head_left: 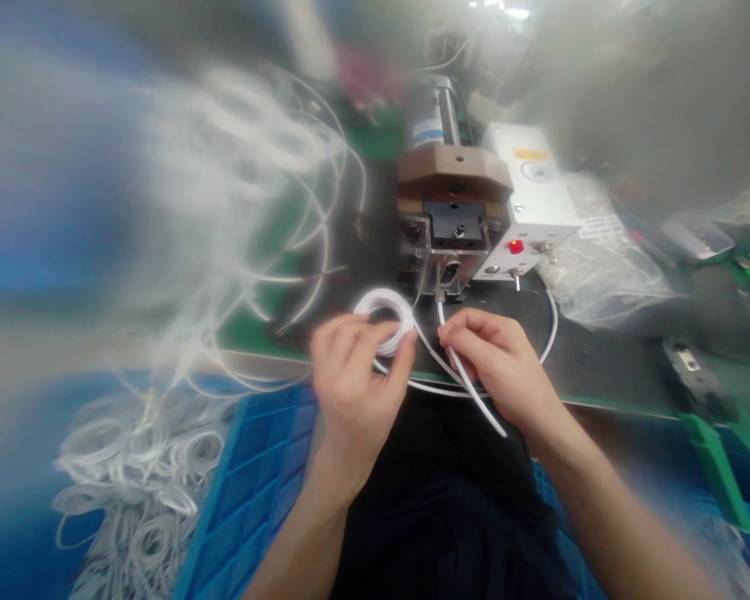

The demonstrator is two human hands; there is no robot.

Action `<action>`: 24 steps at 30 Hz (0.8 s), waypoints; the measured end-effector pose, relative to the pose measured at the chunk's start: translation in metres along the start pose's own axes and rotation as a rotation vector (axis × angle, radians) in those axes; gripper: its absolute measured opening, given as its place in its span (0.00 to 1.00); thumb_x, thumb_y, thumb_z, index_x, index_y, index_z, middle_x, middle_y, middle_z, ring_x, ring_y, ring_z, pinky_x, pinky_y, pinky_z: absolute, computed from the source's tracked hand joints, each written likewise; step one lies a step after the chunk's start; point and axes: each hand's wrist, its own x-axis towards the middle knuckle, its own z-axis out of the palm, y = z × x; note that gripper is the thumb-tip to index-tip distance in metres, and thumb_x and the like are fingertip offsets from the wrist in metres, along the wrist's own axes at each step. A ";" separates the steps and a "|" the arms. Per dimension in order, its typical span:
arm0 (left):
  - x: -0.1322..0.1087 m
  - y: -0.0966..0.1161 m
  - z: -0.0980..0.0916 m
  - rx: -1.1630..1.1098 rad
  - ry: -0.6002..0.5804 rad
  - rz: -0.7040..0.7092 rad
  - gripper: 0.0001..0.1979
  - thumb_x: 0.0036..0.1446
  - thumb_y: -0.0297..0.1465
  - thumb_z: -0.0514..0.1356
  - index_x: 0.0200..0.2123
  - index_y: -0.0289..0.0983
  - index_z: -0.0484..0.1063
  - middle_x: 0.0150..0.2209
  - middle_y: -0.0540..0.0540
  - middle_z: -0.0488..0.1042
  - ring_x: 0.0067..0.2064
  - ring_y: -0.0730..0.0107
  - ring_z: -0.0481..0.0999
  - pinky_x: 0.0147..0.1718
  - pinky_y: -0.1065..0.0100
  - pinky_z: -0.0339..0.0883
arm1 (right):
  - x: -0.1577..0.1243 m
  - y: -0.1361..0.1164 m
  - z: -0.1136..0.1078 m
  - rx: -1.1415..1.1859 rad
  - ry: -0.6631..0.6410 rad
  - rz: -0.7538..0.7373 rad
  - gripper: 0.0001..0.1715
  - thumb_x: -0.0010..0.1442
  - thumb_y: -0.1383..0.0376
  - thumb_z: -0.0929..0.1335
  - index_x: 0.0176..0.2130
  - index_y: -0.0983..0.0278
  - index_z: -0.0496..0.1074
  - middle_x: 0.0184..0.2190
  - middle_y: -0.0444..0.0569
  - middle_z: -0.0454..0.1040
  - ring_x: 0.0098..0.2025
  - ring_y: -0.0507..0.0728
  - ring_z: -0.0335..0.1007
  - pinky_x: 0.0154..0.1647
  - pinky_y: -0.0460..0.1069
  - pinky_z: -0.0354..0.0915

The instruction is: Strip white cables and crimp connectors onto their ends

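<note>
A coil of white cable [384, 302] is pinched between the thumb and fingers of my left hand [359, 367], in front of the bench machine. My right hand [493, 354] grips a length of white cable [484, 406] between thumb and fingertips. One part of this cable runs up to a metal connector [439, 296] at the clear guard [434, 271] of the press-like machine [456, 175]. Its other end sticks out below my right hand, over the bench edge. A loop of cable hangs between both hands; where it joins the held length is partly hidden.
Beside the machine stands a white control box [528, 208] with a lit red light and switches. Loose white cables [306, 208] lie to the left. Coiled cables [150, 492] fill a spot beside a blue crate [250, 475]. Plastic bags [600, 258] and a green-handled tool [712, 467] are at right.
</note>
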 end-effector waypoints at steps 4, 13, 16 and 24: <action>0.000 0.000 0.000 0.008 -0.004 -0.008 0.06 0.63 0.29 0.72 0.44 0.40 0.82 0.40 0.43 0.83 0.53 0.48 0.79 0.57 0.48 0.72 | 0.002 -0.001 0.001 0.015 0.007 -0.005 0.12 0.64 0.60 0.73 0.30 0.63 0.76 0.19 0.37 0.67 0.22 0.49 0.56 0.23 0.46 0.49; -0.002 -0.002 0.000 0.017 -0.007 0.007 0.07 0.63 0.28 0.73 0.44 0.39 0.82 0.40 0.43 0.83 0.53 0.50 0.78 0.57 0.50 0.72 | 0.003 0.003 0.004 0.078 0.031 0.013 0.14 0.63 0.61 0.74 0.27 0.64 0.75 0.18 0.38 0.68 0.21 0.48 0.55 0.21 0.46 0.48; -0.001 -0.002 0.000 0.013 -0.002 0.013 0.08 0.62 0.27 0.73 0.44 0.39 0.82 0.40 0.43 0.83 0.53 0.49 0.78 0.58 0.49 0.72 | 0.003 0.002 0.004 0.087 0.032 0.007 0.14 0.62 0.62 0.73 0.27 0.64 0.75 0.18 0.38 0.67 0.20 0.48 0.54 0.21 0.46 0.47; -0.001 -0.002 0.000 0.007 0.004 0.023 0.09 0.61 0.26 0.74 0.45 0.39 0.82 0.39 0.43 0.83 0.52 0.48 0.79 0.57 0.49 0.72 | 0.008 0.001 0.005 0.092 0.054 0.002 0.14 0.62 0.61 0.74 0.27 0.63 0.75 0.17 0.37 0.66 0.20 0.48 0.54 0.21 0.46 0.48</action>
